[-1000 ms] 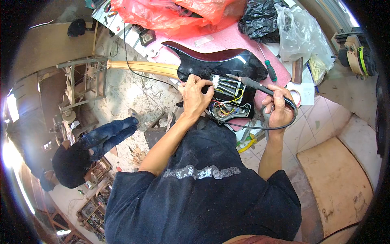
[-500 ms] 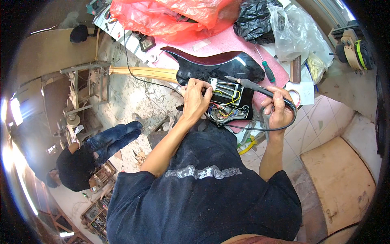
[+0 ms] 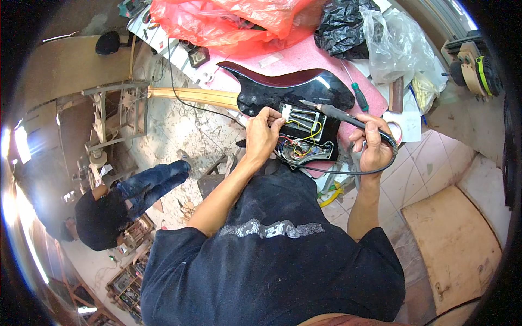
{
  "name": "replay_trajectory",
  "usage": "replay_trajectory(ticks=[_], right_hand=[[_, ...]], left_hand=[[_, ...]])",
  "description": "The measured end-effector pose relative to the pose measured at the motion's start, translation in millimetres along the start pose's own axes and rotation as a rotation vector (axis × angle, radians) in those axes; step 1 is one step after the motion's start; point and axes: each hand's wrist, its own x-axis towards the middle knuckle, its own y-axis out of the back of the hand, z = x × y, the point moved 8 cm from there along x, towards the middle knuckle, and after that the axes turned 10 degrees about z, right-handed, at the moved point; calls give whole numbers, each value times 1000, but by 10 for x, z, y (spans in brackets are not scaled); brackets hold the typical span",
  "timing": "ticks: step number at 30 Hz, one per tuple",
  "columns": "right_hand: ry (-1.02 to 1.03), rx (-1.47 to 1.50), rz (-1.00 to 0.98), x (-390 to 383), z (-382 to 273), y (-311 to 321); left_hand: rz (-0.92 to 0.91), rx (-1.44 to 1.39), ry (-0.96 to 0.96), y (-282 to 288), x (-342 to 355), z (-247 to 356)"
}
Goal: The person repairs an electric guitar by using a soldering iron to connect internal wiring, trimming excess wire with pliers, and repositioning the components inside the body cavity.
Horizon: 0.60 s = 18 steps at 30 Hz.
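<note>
Near matting, right hand curls round soldering iron.

Left fingers bent, right fingers curled inward

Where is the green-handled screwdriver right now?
In the head view, the green-handled screwdriver lies on the pink tabletop covering, just right of the electric guitar's body and above the right hand holding the soldering iron.

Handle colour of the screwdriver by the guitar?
The screwdriver handle is green, best seen in the head view.
</note>
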Motion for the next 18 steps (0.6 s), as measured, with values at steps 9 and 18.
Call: replay_trajectory(ticks=[9, 18], right_hand=[[14, -29, -99, 36, 40, -128], [42, -40, -97, 79, 19, -142]], left_hand=[[2, 41, 155, -29, 16, -93], [-21, -173, 310, -119, -53, -238]])
